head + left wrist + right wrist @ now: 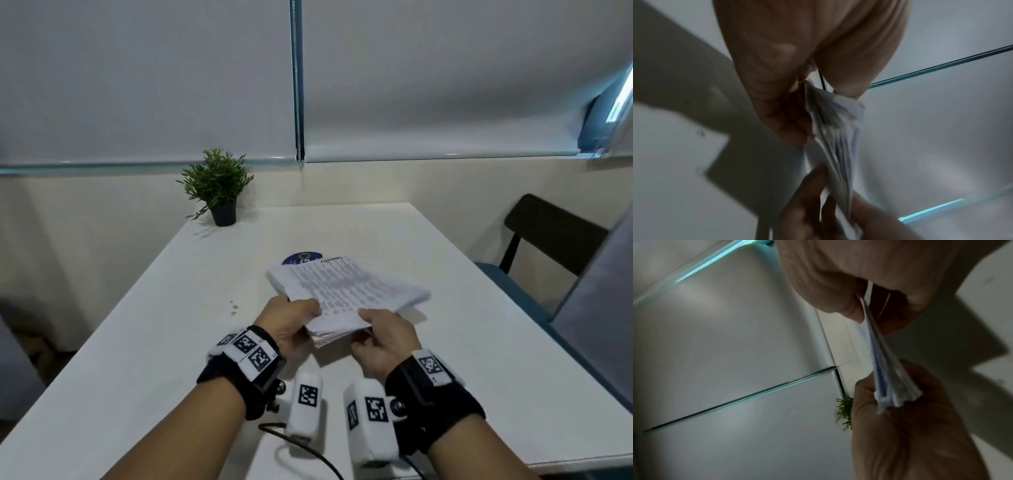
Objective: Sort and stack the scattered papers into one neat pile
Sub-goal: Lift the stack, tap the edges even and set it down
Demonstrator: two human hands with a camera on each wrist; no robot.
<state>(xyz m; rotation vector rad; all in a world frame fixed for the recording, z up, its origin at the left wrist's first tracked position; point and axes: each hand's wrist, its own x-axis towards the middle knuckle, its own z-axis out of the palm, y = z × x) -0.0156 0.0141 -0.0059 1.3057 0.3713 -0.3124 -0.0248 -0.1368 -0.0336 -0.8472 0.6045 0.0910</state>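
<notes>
A stack of printed white papers (pixel 346 287) hangs just above the white table (pixel 164 329), its sheets slightly fanned and uneven. My left hand (pixel 301 310) pinches the stack's near left corner, thumb on top. My right hand (pixel 373 318) grips the near right edge, thumb on top and fingers underneath. In the left wrist view the papers (pixel 834 133) run edge-on between my left hand (pixel 797 126) above and the right hand below. The right wrist view shows the papers (pixel 888 373) edge-on from my right hand (pixel 865 313) down to the left hand's grip.
A round blue sticker or coaster (pixel 299 257) lies partly under the stack's far edge. A small potted plant (pixel 219 192) stands at the table's far left. A dark chair (pixel 548 236) sits to the right. Small specks (pixel 234 307) mark the table left of my hands.
</notes>
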